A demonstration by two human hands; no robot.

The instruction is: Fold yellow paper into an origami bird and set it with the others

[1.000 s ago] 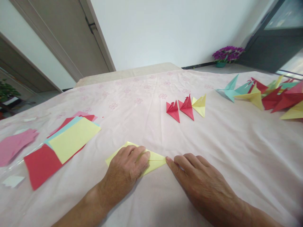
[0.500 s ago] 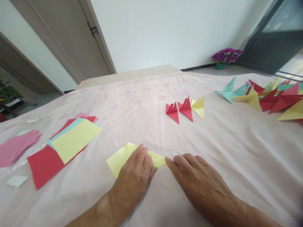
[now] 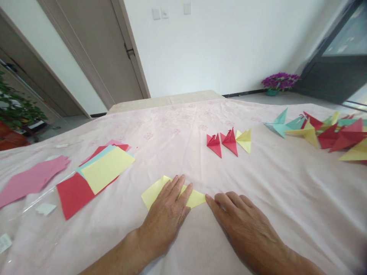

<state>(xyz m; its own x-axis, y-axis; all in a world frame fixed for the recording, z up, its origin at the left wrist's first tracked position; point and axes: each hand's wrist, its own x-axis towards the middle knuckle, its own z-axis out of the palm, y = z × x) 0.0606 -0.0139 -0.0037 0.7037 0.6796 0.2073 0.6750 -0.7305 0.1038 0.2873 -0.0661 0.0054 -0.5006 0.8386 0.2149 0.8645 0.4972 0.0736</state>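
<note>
A partly folded sheet of yellow origami paper (image 3: 155, 192) lies on the cloth in front of me, narrowing to a point at its right end. My left hand (image 3: 169, 206) rests flat across its middle with the fingers spread, hiding part of the sheet. At the pointed tip, my right hand (image 3: 243, 217) has its fingers curled, and its index finger and thumb meet the paper there. Beyond the hands stand two red folded paper cranes (image 3: 229, 142) and a yellow one (image 3: 244, 140).
To the left lies a stack of coloured paper sheets (image 3: 107, 170), with pink paper (image 3: 36, 177) and a white scrap (image 3: 46, 209) nearby. A pile of folded cranes (image 3: 329, 131) sits at the right. Everything rests on a wrinkled pink tablecloth (image 3: 177, 156).
The view has tilted up and shifted left a little. My left hand's fingers have spread out on the yellow paper; my right hand stays at its tip.
</note>
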